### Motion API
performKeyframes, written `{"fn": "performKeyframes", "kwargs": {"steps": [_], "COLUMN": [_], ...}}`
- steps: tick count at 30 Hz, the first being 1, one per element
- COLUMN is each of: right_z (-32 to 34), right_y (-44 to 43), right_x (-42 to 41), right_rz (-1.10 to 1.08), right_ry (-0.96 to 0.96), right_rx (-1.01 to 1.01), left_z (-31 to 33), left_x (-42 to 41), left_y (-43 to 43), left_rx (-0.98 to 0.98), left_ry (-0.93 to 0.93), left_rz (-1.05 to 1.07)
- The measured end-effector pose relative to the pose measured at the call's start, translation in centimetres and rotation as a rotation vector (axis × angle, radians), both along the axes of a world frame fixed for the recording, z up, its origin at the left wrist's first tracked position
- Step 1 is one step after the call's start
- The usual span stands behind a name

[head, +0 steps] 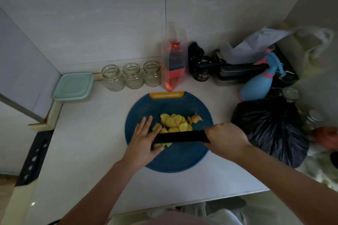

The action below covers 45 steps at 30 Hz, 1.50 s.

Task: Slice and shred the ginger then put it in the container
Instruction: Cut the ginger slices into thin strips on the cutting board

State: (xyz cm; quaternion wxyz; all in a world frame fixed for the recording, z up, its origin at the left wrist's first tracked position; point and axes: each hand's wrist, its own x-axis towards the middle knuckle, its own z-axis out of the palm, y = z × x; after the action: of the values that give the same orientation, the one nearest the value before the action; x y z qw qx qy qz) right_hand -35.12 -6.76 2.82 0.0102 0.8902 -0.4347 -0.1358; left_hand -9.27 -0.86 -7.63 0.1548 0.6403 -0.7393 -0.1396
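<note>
A: Dim kitchen, pale counter [91, 133], tiled wall behind. What's on the board [170, 159]?

B: The ginger [173, 121], in thin yellow slices heaped at the board's middle, with a knobbly end piece at the pile's right edge. A few slices lie on the near side of the knife [180, 137].

A: And the hands?

B: The right hand [225, 138] is wrapped round the handle at the board's right rim, with the blade lying across the board. The left hand [144, 139] lies flat by the blade's tip, fingers straight, holding nothing. Its thumb sits near the loose slices.

A: How will the slices handle?

B: They look light and stiff, and are probably damp. I'd expect them to slide and cling to the blade. Best to stack a few, pin them from above with fingertips back from the edge, then cut shreds.

A: The container [73, 86]?

B: Lid on, well left of the board and beyond it, beside three jars [131, 76]. A bag [270, 129] sits just right of the board.
</note>
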Motion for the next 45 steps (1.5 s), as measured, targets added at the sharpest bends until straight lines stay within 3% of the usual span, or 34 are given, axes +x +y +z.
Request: {"fn": "performKeyframes", "kwargs": {"steps": [4,6,12,17,21,24,31,39,45], "right_z": [0.7,0.5,-1.6,-2.3,-2.5,-2.4,-2.4,-4.2,-4.2], "right_y": [-0.5,-1.1,-1.5,-1.1,-1.0,-1.0,-0.3,0.4,0.9], "right_x": [-2.7,-3.5,-4.0,-4.1,-4.3,-4.2,-4.4,-4.5,-1.1], "right_rz": [-0.193,-0.313,-0.630,-0.761,-0.822,-0.864,-0.940,-1.044,-1.015], "right_ry": [-0.103,-0.171,-0.533,-0.617,-0.701,-0.723,-0.808,-1.009,-1.024], "right_rx": [-0.006,0.004,0.120,0.150,0.173,0.201,0.225,0.378,0.554], "left_z": [0.2,0.0,-0.5,0.6,2.9,4.0,3.3,4.7,5.1], "left_x": [-1.2,-3.0,-5.2,-3.7,-4.8,-6.9,-10.5,-8.4,-2.7], "left_y": [-0.2,0.3,-1.1,-4.1,-7.0,-10.2,-13.5,-11.2,-7.7], "left_rx": [0.050,0.059,0.051,0.128,0.091,0.131,0.219,0.105,0.053], "left_ry": [-0.008,-0.099,-0.277,-0.352,-0.223,-0.155,-0.217,0.321,0.370], "left_rz": [0.061,0.106,0.087,0.046,-0.170,-0.169,-0.225,-0.140,-0.040]}}
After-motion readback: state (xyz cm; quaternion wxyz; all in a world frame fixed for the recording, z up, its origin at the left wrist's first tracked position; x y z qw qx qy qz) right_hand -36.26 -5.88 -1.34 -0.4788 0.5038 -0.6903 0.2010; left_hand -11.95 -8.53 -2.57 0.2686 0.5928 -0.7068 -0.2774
